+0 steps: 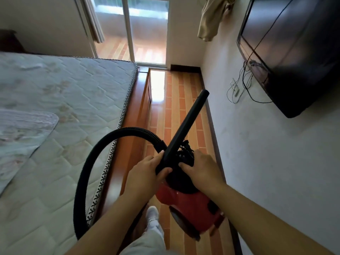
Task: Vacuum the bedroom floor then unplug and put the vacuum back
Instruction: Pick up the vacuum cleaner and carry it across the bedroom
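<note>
A red and black canister vacuum (pixel 185 199) hangs off the floor in the narrow aisle, carried in front of me. My left hand (pixel 145 173) is wrapped around the lower end of its black rigid tube (pixel 185 126), which points up and away toward the window. My right hand (pixel 202 168) grips the black top of the vacuum, where a bundle of black cord sits. The black ribbed hose (pixel 88 162) loops out to the left over the mattress edge and back down out of view.
A bare quilted mattress (pixel 64 107) on a wooden bed frame (pixel 136 115) fills the left. The white wall on the right carries a dark television (pixel 294 52) and a wall socket with dangling cables (pixel 236 89). Striped wooden floor (pixel 182 100) runs to a glass sliding door (pixel 132 30).
</note>
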